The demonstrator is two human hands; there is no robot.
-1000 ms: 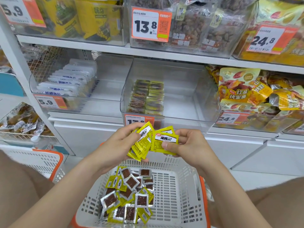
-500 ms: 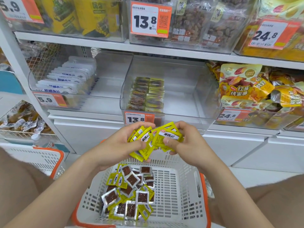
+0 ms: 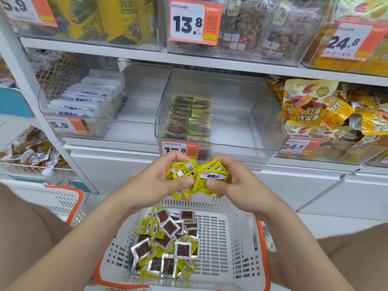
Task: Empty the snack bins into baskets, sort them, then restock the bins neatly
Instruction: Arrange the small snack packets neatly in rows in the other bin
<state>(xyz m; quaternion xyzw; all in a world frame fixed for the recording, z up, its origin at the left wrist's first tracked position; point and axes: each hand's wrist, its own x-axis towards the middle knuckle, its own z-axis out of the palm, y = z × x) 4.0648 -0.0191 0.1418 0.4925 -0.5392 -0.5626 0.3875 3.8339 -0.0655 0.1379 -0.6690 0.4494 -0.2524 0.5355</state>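
Left hand (image 3: 159, 181) and right hand (image 3: 235, 183) pinch yellow snack packets (image 3: 198, 177) above the far edge of the basket (image 3: 226, 248). Restocking seems underway; the squared stack next belongs beside the rows (image 3: 189, 118) in the bin (image 3: 252, 127).

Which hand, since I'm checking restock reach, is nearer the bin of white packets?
Left. The left hand is below and right of the bin of white packets; the right hand is farther right.
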